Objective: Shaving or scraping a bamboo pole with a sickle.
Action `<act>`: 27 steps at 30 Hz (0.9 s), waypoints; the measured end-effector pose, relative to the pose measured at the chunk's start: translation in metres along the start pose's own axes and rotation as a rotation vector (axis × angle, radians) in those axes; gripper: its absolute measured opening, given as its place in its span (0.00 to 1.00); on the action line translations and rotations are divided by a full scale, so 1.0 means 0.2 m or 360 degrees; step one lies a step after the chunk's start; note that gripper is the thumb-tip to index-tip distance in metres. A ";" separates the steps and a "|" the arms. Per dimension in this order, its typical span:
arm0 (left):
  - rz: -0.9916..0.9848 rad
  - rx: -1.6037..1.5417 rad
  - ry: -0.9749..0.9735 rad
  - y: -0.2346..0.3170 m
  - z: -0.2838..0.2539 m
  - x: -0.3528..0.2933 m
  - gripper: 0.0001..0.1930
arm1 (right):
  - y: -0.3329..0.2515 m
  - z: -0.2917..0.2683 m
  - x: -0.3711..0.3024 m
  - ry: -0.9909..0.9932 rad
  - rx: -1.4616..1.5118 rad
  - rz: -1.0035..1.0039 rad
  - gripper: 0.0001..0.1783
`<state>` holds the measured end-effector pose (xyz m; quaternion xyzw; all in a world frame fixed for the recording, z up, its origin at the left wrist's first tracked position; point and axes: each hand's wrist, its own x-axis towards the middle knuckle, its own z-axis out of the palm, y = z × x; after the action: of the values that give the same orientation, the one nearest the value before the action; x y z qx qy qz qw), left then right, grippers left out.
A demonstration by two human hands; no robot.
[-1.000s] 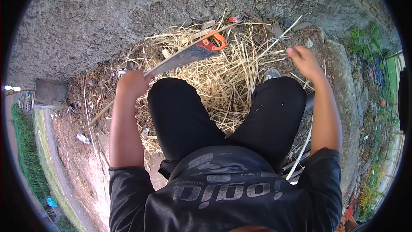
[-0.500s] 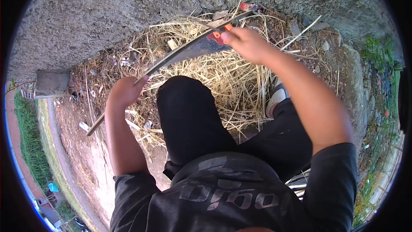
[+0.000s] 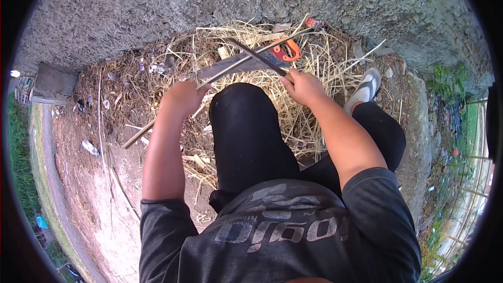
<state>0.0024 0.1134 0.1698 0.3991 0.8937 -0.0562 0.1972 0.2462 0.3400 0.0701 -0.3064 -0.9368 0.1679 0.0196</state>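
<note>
My left hand (image 3: pixel 183 97) is closed around a long, thin bamboo strip (image 3: pixel 140 134). The strip slants from below that hand up to the right, its far end near the wall's foot. In my right hand (image 3: pixel 305 88) is the handle of a knife (image 3: pixel 270 64) with a long dark blade. That blade points up and left and crosses the strip beyond my raised knee; whether they touch, I cannot tell. Under the crossing, a handsaw with an orange handle (image 3: pixel 297 50) lies on pale shavings (image 3: pixel 291 107); strip and knife partly cover its grey blade.
A rough grey wall (image 3: pixel 251 0) runs along the far side. A grey block (image 3: pixel 55 81) stands at the left by the wall. Beside it lie dry litter and a clear plastic bottle (image 3: pixel 90 148). My foot in a light shoe (image 3: pixel 365 89) rests right of the shavings.
My right hand has drawn back toward me, and the knife's blade now shows more fully across the strip. My left hand has shifted slightly right. My right foot shows more fully.
</note>
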 end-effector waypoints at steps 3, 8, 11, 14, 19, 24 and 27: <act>-0.0219 -0.0028 -0.0128 -0.06 -0.03 -0.07 0.34 | 0.29 0.11 0.03 -0.0087 0.0362 0.0789 0.27; -0.0195 0.0148 -0.0063 0.06 0.00 -0.09 0.32 | 0.27 0.09 -0.01 0.0207 0.0659 0.0555 0.29; -0.0331 0.0131 -0.0242 0.12 -0.06 -0.06 0.31 | 0.02 0.09 -0.04 0.0208 0.0734 -0.0124 0.25; -0.0299 0.0119 -0.0082 0.15 -0.03 -0.05 0.31 | 0.04 0.13 -0.04 -0.0077 0.0726 -0.0113 0.24; -0.0182 0.0129 -0.0024 0.17 0.02 -0.07 0.32 | 0.49 0.22 0.07 -0.0179 0.0679 0.0781 0.30; -0.0271 0.0136 -0.0034 0.14 -0.04 -0.07 0.31 | 0.20 0.13 0.03 0.0268 0.0743 0.0148 0.28; -0.0299 0.0131 -0.0040 0.12 -0.05 -0.04 0.30 | 0.01 0.12 0.00 -0.0076 0.0527 -0.0359 0.26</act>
<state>0.0221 0.1263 0.1838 0.3205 0.9216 -0.1161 0.1857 0.2437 0.3331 0.0466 -0.1879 -0.9250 0.3236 0.0661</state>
